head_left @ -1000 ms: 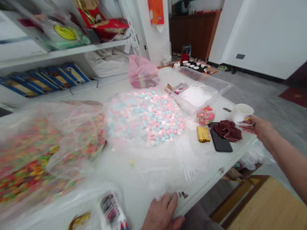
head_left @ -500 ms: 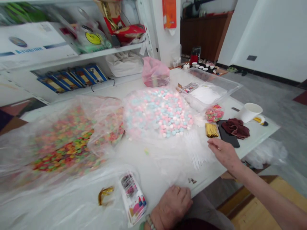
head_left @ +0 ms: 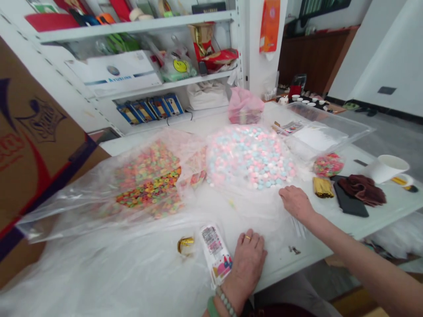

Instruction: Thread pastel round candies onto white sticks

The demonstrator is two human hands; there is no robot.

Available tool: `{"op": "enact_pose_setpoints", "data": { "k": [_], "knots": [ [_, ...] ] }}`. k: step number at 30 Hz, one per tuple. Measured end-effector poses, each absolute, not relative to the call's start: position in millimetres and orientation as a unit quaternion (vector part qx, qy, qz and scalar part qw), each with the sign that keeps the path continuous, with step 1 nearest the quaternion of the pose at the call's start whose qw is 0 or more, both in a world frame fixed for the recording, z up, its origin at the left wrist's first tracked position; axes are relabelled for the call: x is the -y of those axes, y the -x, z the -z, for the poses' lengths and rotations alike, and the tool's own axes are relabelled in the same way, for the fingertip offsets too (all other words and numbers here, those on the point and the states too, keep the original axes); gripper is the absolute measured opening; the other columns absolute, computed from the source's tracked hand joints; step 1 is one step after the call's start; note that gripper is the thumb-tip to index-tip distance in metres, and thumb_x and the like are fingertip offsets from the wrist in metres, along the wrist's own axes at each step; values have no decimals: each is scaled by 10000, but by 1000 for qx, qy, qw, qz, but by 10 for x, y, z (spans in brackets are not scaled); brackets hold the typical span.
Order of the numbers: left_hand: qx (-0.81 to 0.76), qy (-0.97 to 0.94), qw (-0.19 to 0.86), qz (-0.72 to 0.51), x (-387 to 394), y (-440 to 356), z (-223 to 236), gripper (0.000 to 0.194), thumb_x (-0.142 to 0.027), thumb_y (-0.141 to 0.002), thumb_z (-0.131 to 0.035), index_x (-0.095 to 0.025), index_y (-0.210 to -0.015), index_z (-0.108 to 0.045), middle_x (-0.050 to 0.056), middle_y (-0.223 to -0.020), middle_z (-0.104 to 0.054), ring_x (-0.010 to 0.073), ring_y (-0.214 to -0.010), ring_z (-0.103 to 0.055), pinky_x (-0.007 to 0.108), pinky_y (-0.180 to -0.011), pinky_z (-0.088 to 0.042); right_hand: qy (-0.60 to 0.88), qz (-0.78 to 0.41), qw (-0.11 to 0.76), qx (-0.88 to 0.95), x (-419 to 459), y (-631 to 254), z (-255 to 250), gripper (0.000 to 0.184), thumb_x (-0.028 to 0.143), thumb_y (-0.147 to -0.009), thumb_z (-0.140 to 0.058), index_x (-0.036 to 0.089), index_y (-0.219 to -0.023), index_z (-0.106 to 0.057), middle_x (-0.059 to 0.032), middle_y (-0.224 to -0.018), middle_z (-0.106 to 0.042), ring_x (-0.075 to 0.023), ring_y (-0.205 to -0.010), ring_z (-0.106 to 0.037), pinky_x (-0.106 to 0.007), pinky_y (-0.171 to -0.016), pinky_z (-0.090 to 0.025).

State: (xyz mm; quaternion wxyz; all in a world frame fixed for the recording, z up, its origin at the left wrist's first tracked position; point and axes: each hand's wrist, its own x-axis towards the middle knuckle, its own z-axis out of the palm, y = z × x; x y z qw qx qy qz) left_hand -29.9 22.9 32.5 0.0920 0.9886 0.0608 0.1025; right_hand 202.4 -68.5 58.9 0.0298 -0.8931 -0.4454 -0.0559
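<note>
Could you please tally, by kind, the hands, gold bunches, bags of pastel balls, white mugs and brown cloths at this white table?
Hands: 2, the left hand and right hand
Gold bunches: 2, one bundled, one loose
Bag of pastel balls: 1
White mug: 1
Brown cloth: 1
Total: 7

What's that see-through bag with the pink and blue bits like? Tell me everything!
It's a clear, thin-looking plastic bag spread low on the white table, holding many small, rounded pieces in pink, pale blue and white. They look hazy on the left, under wrinkled plastic, and sharper on the right. It sits between a bag of colourful rings and a clear tray. The right hand is by its near right edge; I can't tell whether they touch.
</note>
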Motion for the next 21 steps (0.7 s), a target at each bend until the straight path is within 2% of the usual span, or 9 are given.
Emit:
{"op": "enact_pose_setpoints", "data": {
  "k": [2, 3, 5, 7, 9, 11, 14, 18, 21],
  "knots": [
    [-87, -986, 92, -103, -234, 327, -348, 151, -194, -831, -514, -161, -924, -628, 65, -939, -647, 238, -992, -559, 413, -901, -416, 906, 59, 75, 412, 718, -2115, -621, 220, 168, -866, -404, 180, -832, -621, -80, -832, -641, -216, -854, -565, -316, -737, -385],
    [-106, -985, 91, -100, -241, 329, -373, 147, -205, -842, -499, -163, -811, -637, 59, -838, -646, 232, -902, -581, 417, -863, -430, 908, 56, 108, 401, 745, -2139, -631, 231, 176, -869, -392, 182, -858, -623, -77, -859, -646, -209, -872, -565, -309, -751, -392],
    [-147, -981, 87, -93, -266, 305, -444, 269, -244, -865, -469, -172, -648, -611, 46, -678, -614, 218, -733, -582, 429, -787, -446, 905, 41, 181, 383, 811, -2135, -629, 245, 186, -855, -390, 185, -935, -622, -72, -942, -655, -202, -932, -561, -303, -798, -403],
    [-174, -976, 85, -101, -300, 242, -531, 298, -275, -870, -463, -180, -624, -603, 44, -659, -604, 216, -691, -569, 440, -761, -449, 895, 19, 226, 384, 876, -2073, -601, 298, 223, -833, -420, 174, -1073, -591, -84, -1074, -637, -215, -1028, -536, -320, -860, -402],
    [-174, -973, 85, -126, -325, 145, -615, 221, -282, -850, -500, -181, -693, -618, 66, -817, -637, 234, -803, -576, 445, -801, -446, 888, 4, 228, 400, 923, -1986, -562, 434, 279, -809, -465, 143, -1219, -511, -119, -1199, -582, -249, -1123, -485, -359, -918, -378],
    [-150, -974, 85, -147, -318, 31, -681, 143, -291, -815, -558, -174, -848, -633, 100, -1068, -613, 262, -968, -553, 448, -868, -437, 894, -20, 215, 392, 935, -1915, -532, 526, 297, -792, -481, 117, -1285, -455, -142, -1171, -591, -279, -1103, -495, -400, -916, -371],
    [-103, -978, 89, -156, -239, -109, -731, 406, -334, -786, -600, -160, -1150, -550, 144, -1292, -496, 288, -1115, -499, 459, -936, -421, 907, -113, 248, 321, 887, -1851, -524, 450, 262, -770, -465, 135, -1195, -539, -101, -946, -663, -264, -923, -575, -391, -825, -406],
    [-87, -978, 101, -163, -106, -109, -726, 620, -359, -801, -578, -160, -1349, -371, 169, -1405, -379, 304, -1222, -430, 482, -984, -395, 844, -223, 433, 224, 791, -1665, -613, 285, 265, -694, -512, 180, -936, -636, -39, -855, -664, -211, -822, -586, -331, -776, -416],
    [-121, -969, 134, -167, -74, 42, -704, 682, -334, -808, -572, -174, -1404, -280, 169, -1452, -308, 292, -1273, -383, 468, -994, -401, 740, -306, 579, 155, 756, -1342, -737, 266, 292, -639, -574, 182, -876, -625, 5, -742, -621, -176, -720, -555, -299, -704, -422]
  ]
}}
